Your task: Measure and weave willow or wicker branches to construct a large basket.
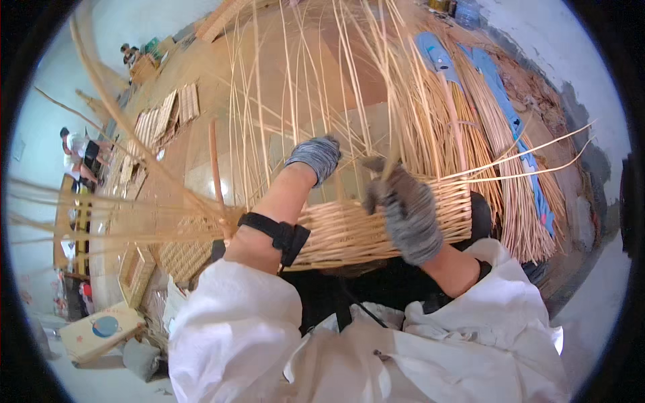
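A partly woven wicker basket (349,232) lies across my lap, its tall upright rods (349,67) rising away from me. My left hand (314,159), in a grey knit glove with dark fingertips, reaches over the woven side among the rods. Its fingers are curled, and what they hold is hidden. My right hand (408,218), gloved the same way, is at the basket's upper edge, its fingers closed around a pale wicker rod (393,134); motion smears the fingertips. Two long rods (531,153) stick out to the right from the weave.
Bundles of loose wicker rods (517,208) lie at right beside blue cloth (497,87). Woven panels (158,121) rest on the floor at left. A cardboard box (101,332) is at lower left. Other people (80,151) sit far left. Long blurred rods (134,134) extend leftward.
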Available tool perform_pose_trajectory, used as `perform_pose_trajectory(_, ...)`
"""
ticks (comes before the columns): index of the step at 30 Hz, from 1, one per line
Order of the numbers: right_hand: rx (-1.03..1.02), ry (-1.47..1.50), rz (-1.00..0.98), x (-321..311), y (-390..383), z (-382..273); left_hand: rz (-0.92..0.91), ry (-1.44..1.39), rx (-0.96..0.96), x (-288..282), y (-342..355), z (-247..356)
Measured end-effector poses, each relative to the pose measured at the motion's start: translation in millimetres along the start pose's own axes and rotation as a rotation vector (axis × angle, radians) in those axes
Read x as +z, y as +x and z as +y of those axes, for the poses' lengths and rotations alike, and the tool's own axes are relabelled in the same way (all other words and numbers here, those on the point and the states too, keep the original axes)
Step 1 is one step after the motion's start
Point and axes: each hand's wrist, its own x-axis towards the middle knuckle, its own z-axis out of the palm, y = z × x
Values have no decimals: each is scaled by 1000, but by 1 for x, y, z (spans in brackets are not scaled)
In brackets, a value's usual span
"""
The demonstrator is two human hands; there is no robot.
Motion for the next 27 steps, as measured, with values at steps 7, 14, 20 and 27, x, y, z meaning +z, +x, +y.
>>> perform_pose_trajectory(7,924,1039,-21,-58,-18,95,189,-701,-175,23,-24,74)
perform_pose_trajectory(14,328,21,-181,-14,103,160,-13,-785,-348,30,0,109)
perform_pose_trajectory(20,374,572,333,-62,17,114,117,-780,-184,29,24,77)
perform_pose_trajectory(27,275,476,138,-91,5,43,751,-572,-346,2,51,111)
